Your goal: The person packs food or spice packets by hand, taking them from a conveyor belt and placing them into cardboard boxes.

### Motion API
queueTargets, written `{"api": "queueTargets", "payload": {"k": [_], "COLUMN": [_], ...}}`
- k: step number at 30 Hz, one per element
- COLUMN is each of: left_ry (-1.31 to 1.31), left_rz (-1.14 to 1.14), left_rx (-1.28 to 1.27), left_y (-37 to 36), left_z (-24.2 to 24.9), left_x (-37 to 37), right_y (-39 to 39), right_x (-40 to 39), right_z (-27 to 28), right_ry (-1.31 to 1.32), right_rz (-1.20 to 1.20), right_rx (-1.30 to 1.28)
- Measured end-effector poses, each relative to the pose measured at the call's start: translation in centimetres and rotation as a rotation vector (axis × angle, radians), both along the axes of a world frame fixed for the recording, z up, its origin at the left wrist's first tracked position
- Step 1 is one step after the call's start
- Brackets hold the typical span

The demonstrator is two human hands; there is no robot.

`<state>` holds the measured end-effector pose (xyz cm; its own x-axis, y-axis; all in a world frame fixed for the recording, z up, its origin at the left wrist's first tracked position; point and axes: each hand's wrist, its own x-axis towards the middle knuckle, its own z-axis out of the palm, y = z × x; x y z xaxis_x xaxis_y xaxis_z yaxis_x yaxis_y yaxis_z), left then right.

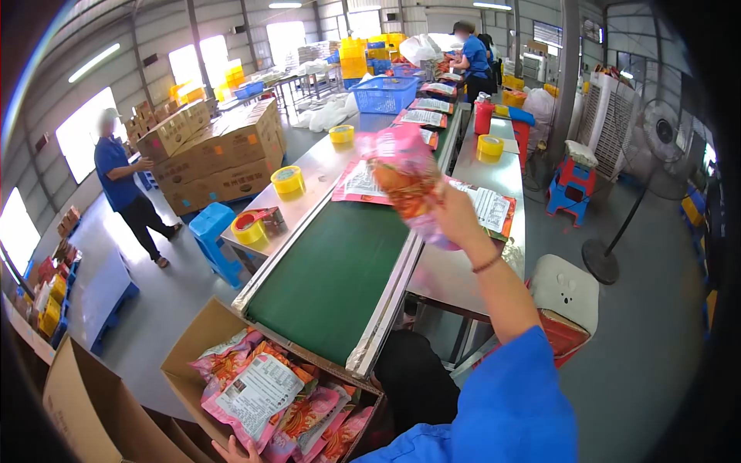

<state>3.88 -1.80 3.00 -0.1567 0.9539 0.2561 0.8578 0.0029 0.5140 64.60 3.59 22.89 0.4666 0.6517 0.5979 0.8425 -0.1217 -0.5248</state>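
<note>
My right hand [457, 217] is closed on a pink food bag [401, 174], held up over the green conveyor belt [332, 270]. The bag is slightly blurred and shows a picture of red-orange food. At the bottom edge, my left hand [237, 451] shows only its fingers, spread apart against the bags at the near side of an open cardboard box [189, 349]. Inside the box lie several pink bags, one with a white label panel [261, 392] facing up. Another pink bag [363, 184] lies on the belt, partly behind the held one.
Yellow tape rolls [288, 182] and a red tape dispenser [258, 221] sit on the left table. More bags [485, 207] lie right of the belt. A blue stool [216, 235], stacked cartons [220, 158], a standing fan [662, 135] and co-workers [120, 170] surround the line.
</note>
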Motion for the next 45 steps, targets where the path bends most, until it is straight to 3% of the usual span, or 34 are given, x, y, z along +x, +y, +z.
{"api": "queueTargets", "payload": {"k": [2, 3, 5, 8, 9, 11, 15, 17, 21, 24, 26, 28, 30, 31, 33, 37, 39, 40, 41, 42, 44, 45], "left_ry": [0.031, 0.038, 0.045, 0.012, 0.031, 0.026, -0.057, -0.113, 0.045, 0.059, 0.034, 0.010, -0.026, -0.048, -0.082, -0.017, -0.029, -0.028, 0.004, 0.033, 0.066, 0.083], "left_rz": [-0.002, -0.014, -0.005, -0.006, -0.002, -0.009, 0.016, 0.049, 0.012, 0.025, 0.042, 0.034, 0.034, 0.039, 0.046, 0.014, 0.020, 0.006, 0.005, 0.003, -0.007, 0.010], "left_rx": [-0.017, -0.010, -0.019, -0.013, -0.017, -0.012, -0.020, -0.014, -0.042, -0.042, -0.083, -0.069, -0.049, -0.056, -0.061, -0.061, -0.095, -0.102, -0.099, -0.093, -0.081, -0.091], "left_y": [0.3, 0.3, -0.1, 0.1, 0.2, 0.3, 0.4, 0.3, 0.3, 0.3, 0.2, 0.2, 0.0, 0.0, -0.1, 0.2, 0.2, 0.3, 0.4, 0.5, 0.5, 0.4], "left_z": [0.1, 0.0, 1.0, 0.8, 0.6, 0.4, -1.0, -0.7, 0.3, 0.1, 0.5, -0.1, -0.4, -0.2, -0.3, -0.5, 0.3, 0.4, 0.3, 0.2, 0.0, 0.4], "left_x": [0.1, 0.0, 0.7, 0.8, 0.7, 0.4, -0.2, -0.3, 0.3, 0.0, 0.2, 0.0, 0.0, 0.1, -0.1, -0.2, 0.2, 0.2, 0.1, 0.1, 0.1, 0.3], "right_y": [-3.1, -4.6, -6.8, -9.1, -8.2, -5.2, 4.0, 7.6, 14.2, 17.6, 21.0, 19.5, 18.4, 17.3, 12.3, 1.8, -4.3, -6.4, -8.6, -9.8, -12.1, -12.8], "right_x": [1.2, 1.7, 2.9, 3.7, 3.9, 4.3, 2.2, -2.0, -3.8, -4.3, -3.8, -4.3, -3.5, -2.5, -1.7, 0.6, -0.4, 0.3, -1.4, -1.8, -2.0, -1.5], "right_z": [-1.9, -3.4, -7.3, -12.9, -12.5, -10.3, -10.2, -8.6, -9.6, -11.1, -14.3, -13.0, -10.6, -9.9, -5.3, -2.3, -1.1, -2.3, -1.2, -2.4, -5.7, -8.6], "right_ry": [-0.308, -0.308, -0.554, -0.473, -0.477, -0.120, -0.256, -0.437, -0.518, -0.472, -0.594, -0.700, -0.521, -0.507, -0.278, -0.077, -0.054, -0.180, -0.354, -0.360, -0.531, -0.396], "right_rz": [-0.120, -0.120, -0.324, -0.266, -0.248, -0.309, 0.053, 0.036, 0.050, -0.073, -0.212, -0.242, -0.051, 0.018, 0.092, -0.031, -0.097, -0.159, -0.191, -0.204, -0.363, -0.296], "right_rx": [0.261, 0.248, -0.165, -0.554, -0.556, -0.666, -0.292, -0.407, -0.465, -0.594, -0.583, -0.529, -0.495, -0.280, -0.348, 0.120, 0.218, 0.318, 0.316, 0.308, -0.228, -0.374]}}
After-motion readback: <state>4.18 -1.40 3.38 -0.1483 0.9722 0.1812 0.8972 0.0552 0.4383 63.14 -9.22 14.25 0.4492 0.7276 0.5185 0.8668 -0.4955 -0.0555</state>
